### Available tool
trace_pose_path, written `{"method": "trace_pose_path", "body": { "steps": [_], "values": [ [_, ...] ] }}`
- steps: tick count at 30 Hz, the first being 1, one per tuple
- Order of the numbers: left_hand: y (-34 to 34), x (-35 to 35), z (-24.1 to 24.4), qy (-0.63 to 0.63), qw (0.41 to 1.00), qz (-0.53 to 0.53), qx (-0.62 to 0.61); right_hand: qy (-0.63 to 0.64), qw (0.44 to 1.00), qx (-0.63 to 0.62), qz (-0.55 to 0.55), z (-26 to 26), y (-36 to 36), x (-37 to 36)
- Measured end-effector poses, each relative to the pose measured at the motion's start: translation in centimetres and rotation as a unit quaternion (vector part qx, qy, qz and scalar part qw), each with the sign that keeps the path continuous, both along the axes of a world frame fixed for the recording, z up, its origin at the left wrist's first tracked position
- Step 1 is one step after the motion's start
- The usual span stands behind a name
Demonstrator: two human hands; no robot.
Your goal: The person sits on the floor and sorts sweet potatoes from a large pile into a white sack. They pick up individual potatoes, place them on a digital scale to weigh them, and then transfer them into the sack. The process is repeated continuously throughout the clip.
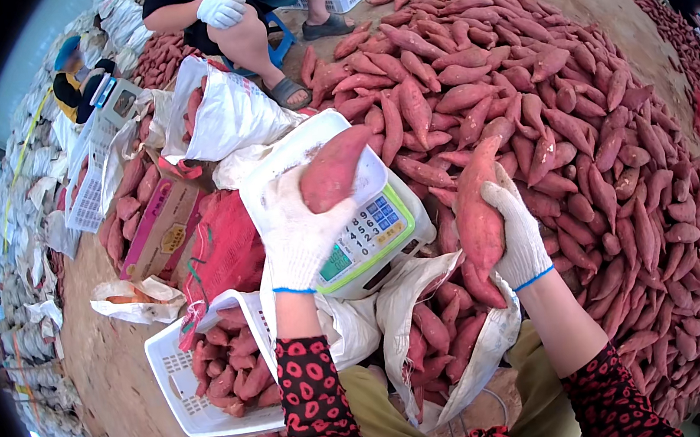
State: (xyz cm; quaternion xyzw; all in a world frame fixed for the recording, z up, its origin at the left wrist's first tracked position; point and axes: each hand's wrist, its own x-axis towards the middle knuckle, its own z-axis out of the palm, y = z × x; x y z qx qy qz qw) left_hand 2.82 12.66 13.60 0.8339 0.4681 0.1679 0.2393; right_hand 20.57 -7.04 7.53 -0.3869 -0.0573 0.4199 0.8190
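My left hand (299, 231), in a white knit glove with a blue cuff, grips a sweet potato (336, 169) above the white tray (338, 125) of a digital scale (362, 233). In my right hand (517, 227), gloved the same way, is a large sweet potato (481, 209); another one hangs just below it, and whether the hand holds that too I cannot tell. Beneath that hand stands a white woven sack (400, 304) holding sweet potatoes (433, 333). A big heap of sweet potatoes (545, 96) lies beyond the scale and to its right.
A white plastic crate (170, 378) of small sweet potatoes stands at the left, near a red mesh bag (222, 247) and a cardboard box (165, 231). Across from me sits a person with a gloved hand (222, 11), beside a white sack (232, 112). Another person (74, 82) is farther left.
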Motion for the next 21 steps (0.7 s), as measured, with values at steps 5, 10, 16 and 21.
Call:
{"method": "trace_pose_path", "body": {
  "steps": [5, 10, 16, 21],
  "values": [
    [3.3, -1.7, -2.9, 0.099, 0.992, 0.066, -0.037, 0.035, 0.997, -0.052, 0.042, 1.5, -0.2, -1.4],
    [2.7, -0.9, -2.7, 0.078, 0.996, 0.043, 0.004, 0.041, 0.996, -0.057, 0.045, 1.8, -0.7, -1.3],
    [2.9, -1.4, -3.1, 0.039, 0.998, 0.031, 0.049, 0.031, 0.997, -0.042, 0.057, 1.7, -0.8, -1.0],
    [3.3, -1.8, -3.2, 0.032, 0.996, 0.044, 0.071, 0.036, 0.997, -0.033, 0.06, 1.8, -0.8, -1.4]
  ]
}}
